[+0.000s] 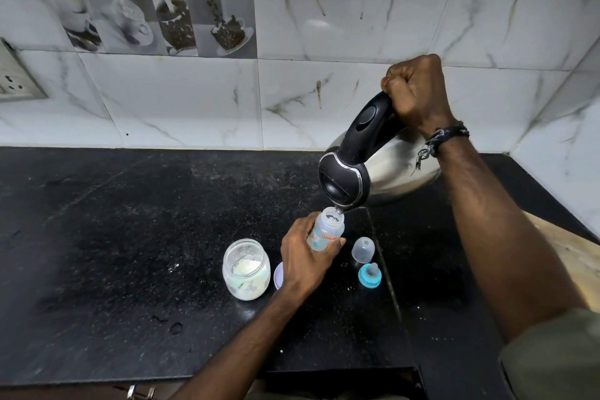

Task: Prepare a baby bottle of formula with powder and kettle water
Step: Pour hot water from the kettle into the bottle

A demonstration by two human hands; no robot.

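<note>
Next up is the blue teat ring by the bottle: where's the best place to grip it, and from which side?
Probably from above, pinching the blue collar's rim: the teat ring stands teat-up on the counter, clear of the cap, and the soft teat should stay untouched.

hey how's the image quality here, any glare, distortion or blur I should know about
Head view: wide-angle bending curves the black speckled countertop edge and marble-pattern wall tiles; a soft glare patch on those tiles; the tilted steel kettle with black handle shows bright reflections; the clear baby bottle in the left hand stays sharp; the right hand too.
</note>
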